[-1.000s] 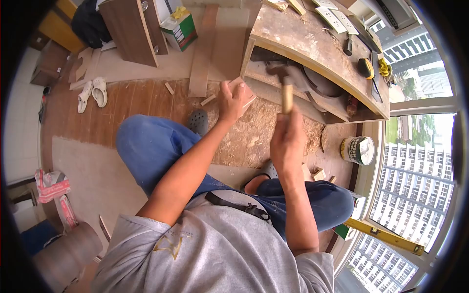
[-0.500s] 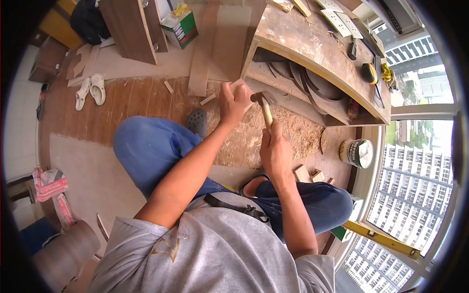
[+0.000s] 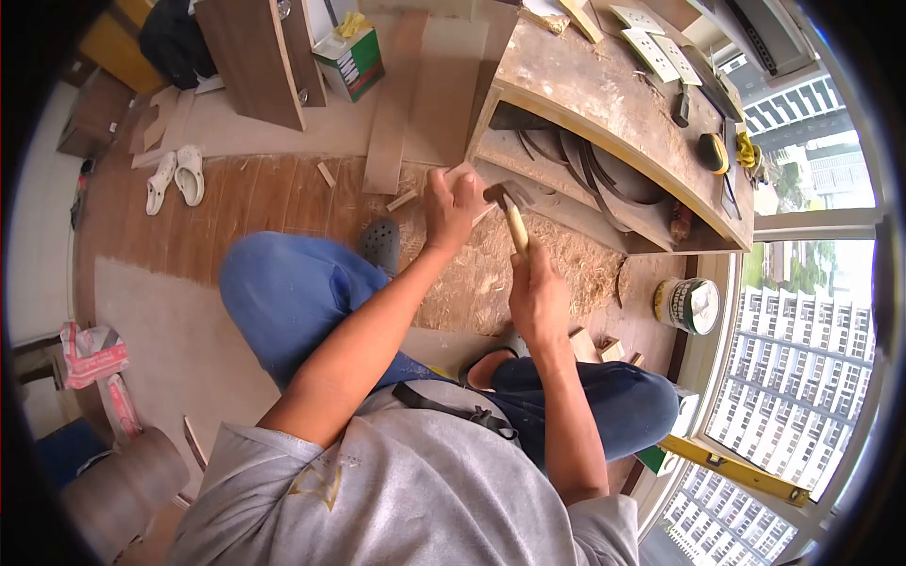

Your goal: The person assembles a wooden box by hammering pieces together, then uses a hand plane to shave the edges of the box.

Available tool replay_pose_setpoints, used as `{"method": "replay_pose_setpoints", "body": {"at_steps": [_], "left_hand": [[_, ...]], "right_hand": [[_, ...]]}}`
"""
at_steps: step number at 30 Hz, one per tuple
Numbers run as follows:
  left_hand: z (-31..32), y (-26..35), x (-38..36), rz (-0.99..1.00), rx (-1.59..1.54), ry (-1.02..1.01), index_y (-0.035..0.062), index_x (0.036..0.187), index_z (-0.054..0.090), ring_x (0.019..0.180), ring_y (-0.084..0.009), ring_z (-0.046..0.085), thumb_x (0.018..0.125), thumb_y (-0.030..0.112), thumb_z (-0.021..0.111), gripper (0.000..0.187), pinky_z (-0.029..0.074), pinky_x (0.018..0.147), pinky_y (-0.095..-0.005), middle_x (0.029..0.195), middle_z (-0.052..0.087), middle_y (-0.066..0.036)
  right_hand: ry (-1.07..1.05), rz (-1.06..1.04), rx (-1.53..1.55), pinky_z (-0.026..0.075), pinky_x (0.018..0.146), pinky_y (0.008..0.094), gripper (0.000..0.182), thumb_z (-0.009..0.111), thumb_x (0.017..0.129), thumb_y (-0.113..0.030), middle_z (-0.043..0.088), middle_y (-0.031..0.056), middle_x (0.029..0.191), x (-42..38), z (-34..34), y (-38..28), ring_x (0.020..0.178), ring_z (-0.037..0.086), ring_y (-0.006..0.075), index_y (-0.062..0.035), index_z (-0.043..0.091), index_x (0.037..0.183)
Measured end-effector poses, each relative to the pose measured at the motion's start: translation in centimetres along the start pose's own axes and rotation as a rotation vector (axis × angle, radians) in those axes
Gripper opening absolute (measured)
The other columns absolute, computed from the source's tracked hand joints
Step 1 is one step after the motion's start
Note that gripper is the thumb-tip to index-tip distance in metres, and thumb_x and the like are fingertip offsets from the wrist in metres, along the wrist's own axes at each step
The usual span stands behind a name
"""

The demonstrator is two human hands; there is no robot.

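My right hand (image 3: 540, 297) is wrapped around the light wooden handle of a hammer (image 3: 516, 226). The hammer's dark head is up, close beside my left hand (image 3: 450, 212). Fingers of that left hand grip a pale wooden block (image 3: 460, 174), partly hidden by the hand, with the hammer head right at its edge. Below both hands, wood shavings (image 3: 557, 274) cover the floor between my knees.
A wooden cabinet (image 3: 604, 104) with curved strips inside stands ahead to the right. On its top lie outlet plates (image 3: 651, 55) and a tape measure (image 3: 713, 153). A paint bucket (image 3: 687, 306) stands by the window. Long boards (image 3: 392, 123) lie ahead, and white clogs (image 3: 190, 174) are at left.
The view has shifted slightly, and both hands sit a touch lower in it. The hammer stays beside the wooden block, and both grips are unchanged.
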State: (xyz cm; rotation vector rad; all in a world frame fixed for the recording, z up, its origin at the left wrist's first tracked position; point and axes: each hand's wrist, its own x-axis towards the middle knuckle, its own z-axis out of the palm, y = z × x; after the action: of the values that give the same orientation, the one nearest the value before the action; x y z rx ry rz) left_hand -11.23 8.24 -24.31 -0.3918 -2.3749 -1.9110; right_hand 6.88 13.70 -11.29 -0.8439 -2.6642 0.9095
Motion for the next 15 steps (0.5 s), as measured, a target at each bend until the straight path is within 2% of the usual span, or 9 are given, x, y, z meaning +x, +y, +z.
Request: {"method": "replay_pose_setpoints", "body": {"at_steps": [1,2,3,6,7,9,10,11,15], "left_hand": [[-0.2,0.1,-0.2,-0.027,0.02,-0.01,-0.0047,0.12,0.055,0.11,-0.0455,0.06,0.101,0.035,0.064,0.045,0.046,0.097,-0.0524,0.116,0.063,-0.03],[-0.5,0.2,-0.9,-0.058,0.041,-0.032,-0.0045,0.12,0.056,0.11,-0.0454,0.06,0.101,0.035,0.063,0.044,0.046,0.097,-0.0526,0.115,0.063,-0.03],[-0.4,0.3,-0.5,-0.057,0.038,-0.034,-0.0045,0.12,0.056,0.11,-0.0454,0.06,0.101,0.035,0.063,0.044,0.046,0.097,-0.0526,0.115,0.063,-0.03],[-0.7,0.0,-0.6,-0.062,0.01,-0.053,-0.0042,0.12,0.055,0.11,-0.0459,0.06,0.1,0.035,0.063,0.044,0.045,0.098,-0.0534,0.116,0.063,-0.03],[-0.6,0.0,-0.6,-0.054,0.026,-0.044,-0.0043,0.12,0.055,0.11,-0.0458,0.06,0.1,0.034,0.063,0.044,0.045,0.098,-0.0536,0.116,0.063,-0.03],[-0.6,0.0,-0.7,-0.043,0.038,-0.031,-0.0043,0.121,0.055,0.11,-0.0458,0.06,0.1,0.034,0.063,0.044,0.045,0.098,-0.0538,0.116,0.063,-0.03],[-0.7,-0.1,-0.9,-0.041,0.043,-0.024,-0.0043,0.121,0.055,0.11,-0.0456,0.06,0.1,0.034,0.063,0.044,0.045,0.098,-0.0536,0.115,0.063,-0.029],[-0.5,-0.1,-0.9,-0.037,0.047,-0.019,-0.0043,0.122,0.056,0.11,-0.0455,0.06,0.1,0.034,0.063,0.045,0.045,0.099,-0.0535,0.115,0.064,-0.029],[-0.6,0.0,-1.3,-0.08,0.094,-0.015,-0.0045,0.123,0.056,0.109,-0.0454,0.06,0.1,0.034,0.062,0.045,0.045,0.098,-0.0533,0.114,0.063,-0.029]], "right_hand": [[0.032,-0.064,0.048,0.05,0.059,0.0615,0.03,0.054,0.108,-0.021,0.07,0.0302,0.086,0.0,-0.4,-0.3,0.073,0.068,0.0526,-0.0032,0.051,0.132],[0.104,-0.047,0.057,0.051,0.055,0.0528,0.028,0.054,0.108,-0.017,0.067,0.0253,0.077,-0.2,-0.6,-0.8,0.064,0.068,0.0442,-0.0033,0.05,0.132],[0.106,-0.046,0.055,0.051,0.055,0.0528,0.028,0.054,0.108,-0.017,0.067,0.0253,0.077,-0.1,-1.7,-1.9,0.064,0.068,0.0442,-0.0033,0.05,0.132],[0.434,-0.178,0.424,0.04,0.054,0.0247,0.027,0.047,0.113,-0.017,0.053,0.0,0.074,-1.0,-3.3,-4.1,0.063,0.05,0.0068,0.0034,0.052,0.129],[0.525,-0.216,0.398,0.044,0.056,0.0285,0.027,0.046,0.112,-0.016,0.055,0.0016,0.074,-1.5,-2.4,-3.7,0.062,0.052,0.0127,0.005,0.049,0.129],[0.445,-0.362,0.044,0.051,0.058,0.04,0.029,0.05,0.11,-0.017,0.063,0.0115,0.076,-1.7,1.1,1.1,0.061,0.061,0.0283,0.0017,0.048,0.132],[0.069,-0.073,-0.03,0.052,0.062,0.0584,0.031,0.057,0.105,-0.015,0.068,0.0296,0.089,-1.7,1.6,1.2,0.073,0.066,0.0517,-0.0052,0.05,0.133],[-0.051,0.088,-0.059,0.051,0.061,0.0601,0.027,0.055,0.106,-0.02,0.069,0.0295,0.088,-1.3,2.0,1.3,0.075,0.068,0.0513,-0.0077,0.052,0.129],[0.07,0.018,0.081,0.05,0.058,0.0578,0.024,0.057,0.106,-0.017,0.07,0.0289,0.085,-1.3,-0.5,-1.8,0.073,0.068,0.0516,-0.007,0.053,0.127]]}}
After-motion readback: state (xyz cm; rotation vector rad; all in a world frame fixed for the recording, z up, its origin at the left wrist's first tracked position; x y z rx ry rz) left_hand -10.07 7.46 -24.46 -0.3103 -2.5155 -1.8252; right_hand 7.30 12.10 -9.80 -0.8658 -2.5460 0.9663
